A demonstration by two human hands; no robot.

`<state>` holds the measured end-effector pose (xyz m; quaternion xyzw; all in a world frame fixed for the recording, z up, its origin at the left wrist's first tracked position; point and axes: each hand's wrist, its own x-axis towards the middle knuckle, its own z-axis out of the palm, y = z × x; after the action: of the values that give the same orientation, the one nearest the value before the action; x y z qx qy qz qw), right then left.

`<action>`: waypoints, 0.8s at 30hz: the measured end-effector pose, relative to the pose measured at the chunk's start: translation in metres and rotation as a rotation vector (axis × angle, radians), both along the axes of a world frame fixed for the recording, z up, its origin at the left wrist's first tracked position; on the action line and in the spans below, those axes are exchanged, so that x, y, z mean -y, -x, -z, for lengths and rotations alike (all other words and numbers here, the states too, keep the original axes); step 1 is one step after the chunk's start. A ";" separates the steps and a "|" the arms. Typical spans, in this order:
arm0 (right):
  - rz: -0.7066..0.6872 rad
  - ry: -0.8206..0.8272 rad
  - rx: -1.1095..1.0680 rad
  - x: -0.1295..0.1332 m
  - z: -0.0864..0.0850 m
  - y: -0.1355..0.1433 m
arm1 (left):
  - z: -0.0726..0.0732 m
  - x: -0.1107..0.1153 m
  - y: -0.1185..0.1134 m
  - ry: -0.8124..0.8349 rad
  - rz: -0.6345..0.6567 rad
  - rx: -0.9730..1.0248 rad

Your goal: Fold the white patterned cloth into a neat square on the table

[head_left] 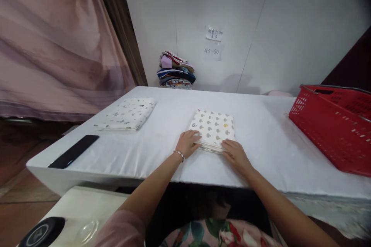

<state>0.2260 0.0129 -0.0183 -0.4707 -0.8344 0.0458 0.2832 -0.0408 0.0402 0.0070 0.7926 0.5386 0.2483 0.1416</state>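
Observation:
A folded white cloth with grey tree-like prints (pixel 213 126) lies on the white-covered table (pixel 162 123) in front of me. My left hand (pixel 188 142), with a bracelet at the wrist, grips its near left corner. At the near right corner, my right hand (pixel 235 154) holds the cloth's edge, thumb low and fingers on top. Another folded white cloth with small dark prints (pixel 127 114) rests farther left on the table, untouched.
A black phone-like slab (pixel 74 151) lies at the table's left edge. The red basket (pixel 333 127) stands at the right. Behind the table is a stack of folded fabrics (pixel 176 71) by the wall. A pink curtain (pixel 58 38) hangs at the left.

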 end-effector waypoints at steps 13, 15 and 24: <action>0.124 0.096 -0.269 -0.005 0.004 -0.009 | 0.012 -0.008 0.003 0.042 -0.094 0.230; 0.301 0.198 -0.369 -0.018 0.001 -0.016 | 0.011 -0.014 0.001 0.024 -0.239 0.293; 0.505 0.632 -0.532 -0.076 -0.014 -0.011 | -0.003 -0.047 0.000 0.493 -0.527 0.320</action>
<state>0.2366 0.0886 -0.0045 -0.6933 -0.5380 0.3458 0.3321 -0.0408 0.0871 0.0101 0.5207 0.7380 0.2598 0.3416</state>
